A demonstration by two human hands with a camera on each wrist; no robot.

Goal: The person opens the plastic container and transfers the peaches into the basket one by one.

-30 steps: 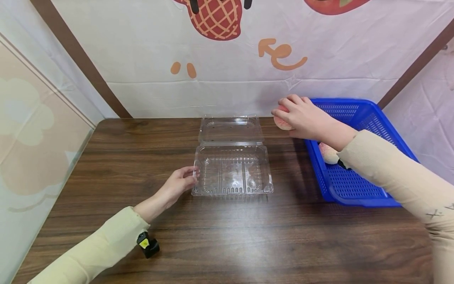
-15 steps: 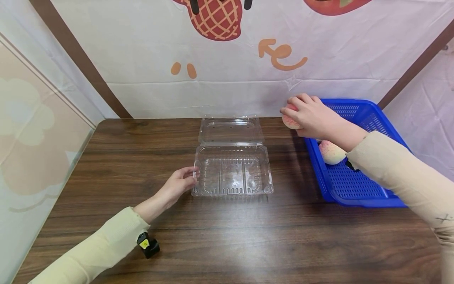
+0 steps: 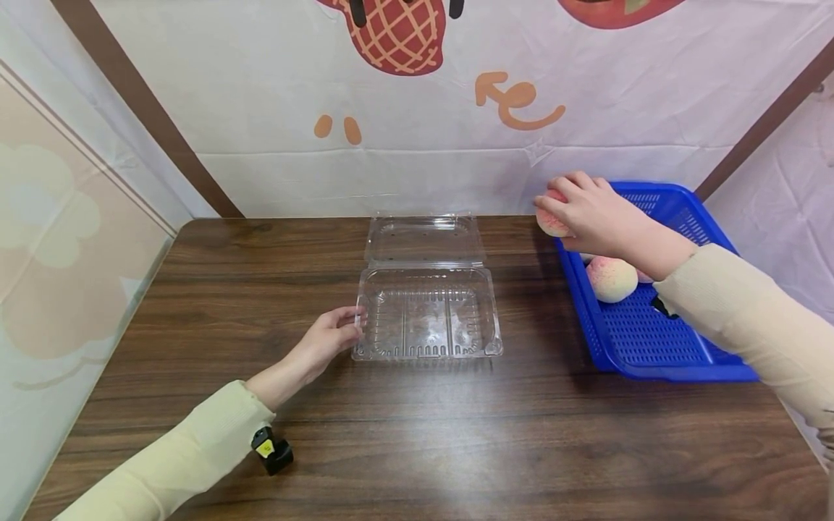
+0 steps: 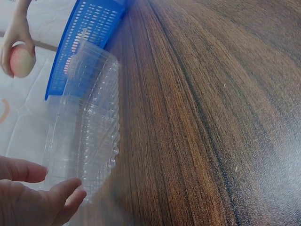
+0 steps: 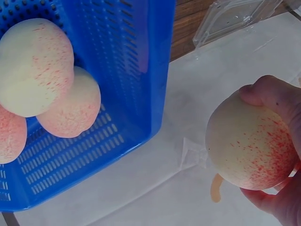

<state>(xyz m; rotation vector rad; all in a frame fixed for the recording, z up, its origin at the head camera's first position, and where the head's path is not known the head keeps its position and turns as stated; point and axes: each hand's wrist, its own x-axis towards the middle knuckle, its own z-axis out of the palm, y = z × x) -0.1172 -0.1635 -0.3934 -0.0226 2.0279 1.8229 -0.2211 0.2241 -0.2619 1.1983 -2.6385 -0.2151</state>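
Note:
My right hand (image 3: 596, 221) holds a peach (image 3: 552, 217), yellowish with red speckles, in the air beside the far left corner of the blue basket. In the right wrist view, thumb and fingers curl round the held peach (image 5: 249, 141). A clear plastic clamshell container (image 3: 426, 318) lies on the table with its lid (image 3: 423, 240) folded back towards the wall. At the container's left rim is my left hand (image 3: 322, 340). The left wrist view has the left thumb and fingers (image 4: 66, 190) on either side of that rim.
The blue perforated basket (image 3: 651, 347) stands on the right of the wooden table (image 3: 423, 449). It contains several peaches (image 5: 35, 68), partly hidden by the right forearm in the head view. A printed cloth wall (image 3: 260, 181) rises behind the table.
My right hand has moved right with the peach, away from the container and closer to the basket. More of the peaches in the basket shows. The left hand and container have stayed still.

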